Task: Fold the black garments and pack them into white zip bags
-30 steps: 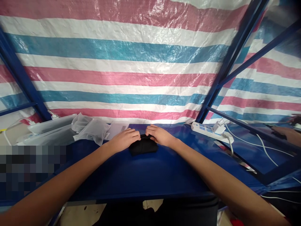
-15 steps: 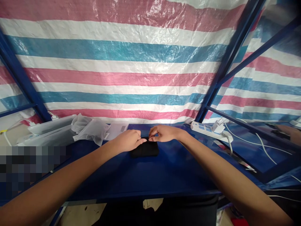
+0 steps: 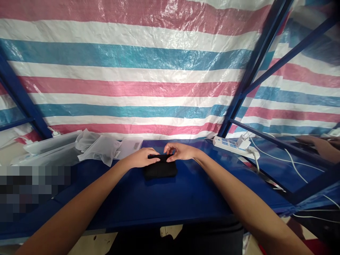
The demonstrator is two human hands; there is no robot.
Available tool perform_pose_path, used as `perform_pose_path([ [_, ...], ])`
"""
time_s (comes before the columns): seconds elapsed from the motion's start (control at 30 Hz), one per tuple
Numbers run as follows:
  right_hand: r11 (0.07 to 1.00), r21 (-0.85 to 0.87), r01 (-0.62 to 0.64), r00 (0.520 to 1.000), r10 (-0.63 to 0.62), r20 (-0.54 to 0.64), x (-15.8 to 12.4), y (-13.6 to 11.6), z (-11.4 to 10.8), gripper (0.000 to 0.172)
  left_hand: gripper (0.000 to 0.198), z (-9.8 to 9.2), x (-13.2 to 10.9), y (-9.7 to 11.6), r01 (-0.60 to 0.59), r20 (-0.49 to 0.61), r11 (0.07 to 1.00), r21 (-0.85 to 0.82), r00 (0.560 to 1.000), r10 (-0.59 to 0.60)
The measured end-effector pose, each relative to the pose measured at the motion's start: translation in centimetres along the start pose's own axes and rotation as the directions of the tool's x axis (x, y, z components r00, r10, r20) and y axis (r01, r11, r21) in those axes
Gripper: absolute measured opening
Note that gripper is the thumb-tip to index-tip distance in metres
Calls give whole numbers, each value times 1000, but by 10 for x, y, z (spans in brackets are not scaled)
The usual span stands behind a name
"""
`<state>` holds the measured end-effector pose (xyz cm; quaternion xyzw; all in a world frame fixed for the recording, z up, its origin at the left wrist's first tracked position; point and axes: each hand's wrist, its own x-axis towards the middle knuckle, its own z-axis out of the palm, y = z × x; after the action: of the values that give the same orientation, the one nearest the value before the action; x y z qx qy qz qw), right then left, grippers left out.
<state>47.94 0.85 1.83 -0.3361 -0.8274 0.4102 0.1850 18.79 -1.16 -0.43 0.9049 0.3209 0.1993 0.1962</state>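
A small soft black pouch [image 3: 160, 170] lies on the blue tabletop [image 3: 148, 202] in front of me. My left hand [image 3: 143, 158] grips its far left edge, thumb along the near side and fingers behind. At the far right edge is my right hand [image 3: 181, 152], its thumb pressed on the pouch and its other fingers curled over behind. Part of the far edge is covered by both hands, so whatever lies between the fingertips cannot be made out.
Left of my hands lie crumpled frosted plastic bags [image 3: 99, 150] and a flat pale packet [image 3: 129, 147]. A white power strip [image 3: 235, 146] with plugs and cables sits at the back right. Blue metal posts [image 3: 245, 85] frame a striped tarp [image 3: 138, 74]. Another person's hand [image 3: 322, 150] shows far right.
My hands have drawn apart along the pouch's far edge, and the left fingers have loosened from a tight pinch. More of the pouch's top shows. The whole view has shifted slightly.
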Motion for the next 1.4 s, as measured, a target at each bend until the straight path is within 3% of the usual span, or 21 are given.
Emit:
perform_pose_path([
  [0.1,999,-51,20,1000,-20,-4,-5,2,3,47,39,3,-4,0,-97,-37,995,-9,995,97],
  [0.27,989,-63,136,989,-140,-57,-13,4,7,39,36,9,-11,5,-119,-111,992,39,986,123],
  [0.43,996,0,95,994,-95,-57,-10,9,8,44,31,12,-10,3,-135,-122,989,55,982,141],
  [0.6,986,158,55,998,-60,26,-9,12,8,49,30,11,-10,4,-201,-107,968,148,970,218],
  [0.73,988,134,80,996,-85,31,-11,7,13,40,28,8,-11,10,-249,-122,957,146,956,267],
  [0.83,990,44,134,990,-132,-45,-10,3,19,29,23,8,-11,11,-196,-189,980,15,962,196],
  [0.97,951,-149,269,950,-288,-118,-8,-4,23,17,37,8,-8,9,40,-179,965,-261,980,-89],
  [1.07,909,-243,339,920,-373,-115,-8,-10,24,16,46,4,-8,7,174,-140,927,-332,963,-231],
  [1.2,860,-365,357,909,-410,-78,-11,-17,27,21,42,-4,-10,13,135,-11,954,-269,990,-143],
  [1.3,862,-382,332,919,-387,-77,-14,-21,26,21,29,-5,-13,20,112,-59,983,-146,991,-121],
  [1.4,930,-217,298,947,-317,-59,-17,-21,22,12,30,0,-16,25,100,-96,995,-14,990,-101],
])
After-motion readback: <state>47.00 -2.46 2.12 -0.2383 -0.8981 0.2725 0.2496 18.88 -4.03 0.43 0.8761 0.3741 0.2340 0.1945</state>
